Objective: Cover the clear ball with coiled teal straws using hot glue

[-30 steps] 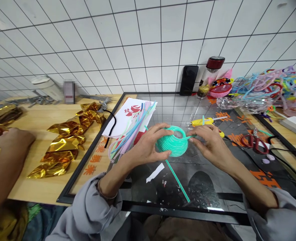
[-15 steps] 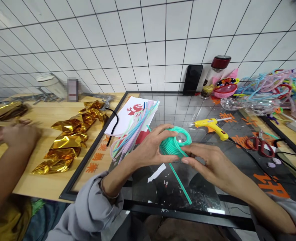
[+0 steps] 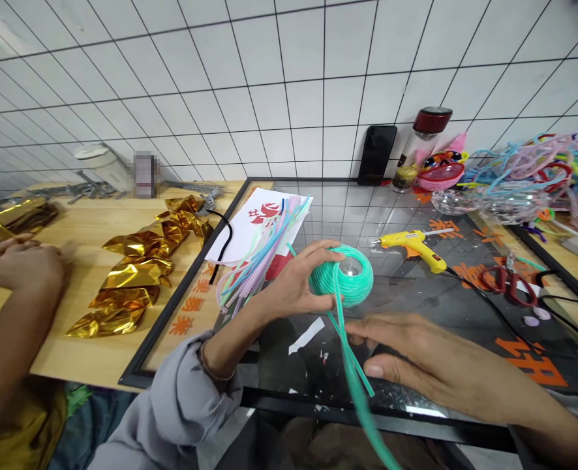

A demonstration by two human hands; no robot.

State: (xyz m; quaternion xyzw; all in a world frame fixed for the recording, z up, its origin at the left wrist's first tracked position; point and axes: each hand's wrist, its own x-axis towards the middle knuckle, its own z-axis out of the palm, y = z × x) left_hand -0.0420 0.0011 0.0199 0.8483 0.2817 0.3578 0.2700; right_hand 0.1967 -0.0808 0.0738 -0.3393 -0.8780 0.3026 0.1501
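My left hand (image 3: pixel 301 281) grips a round ball (image 3: pixel 357 290) wound with rows of green pipe cleaner, thumb below and fingers on top. Clear plastic shows through the opening at its top. A loose green pipe cleaner end (image 3: pixel 355 385) comes off the ball and hangs toward the front edge, blurred at its lower part. Another straight green pipe cleaner (image 3: pixel 360 371) crosses behind it. My right hand (image 3: pixel 411 352) is beside these strands, thumb and fingers apart, with its fingertips close to the hanging end; whether they touch it I cannot tell.
A yellow glue gun (image 3: pixel 413 247) lies behind my right hand, with red-handled scissors (image 3: pixel 509 284) farther right. Pastel pipe cleaners (image 3: pixel 264 251) rest on white paper (image 3: pixel 230 241). A phone (image 3: pixel 376 156) and bottle (image 3: pixel 419 150) stand by the wall. Gold foil (image 3: pixel 127 281) lies left, near another person's hands (image 3: pixel 22 264).
My right hand has come off the ball and moved down toward me. A long green end now hangs from the ball's front. My left hand keeps its grip.
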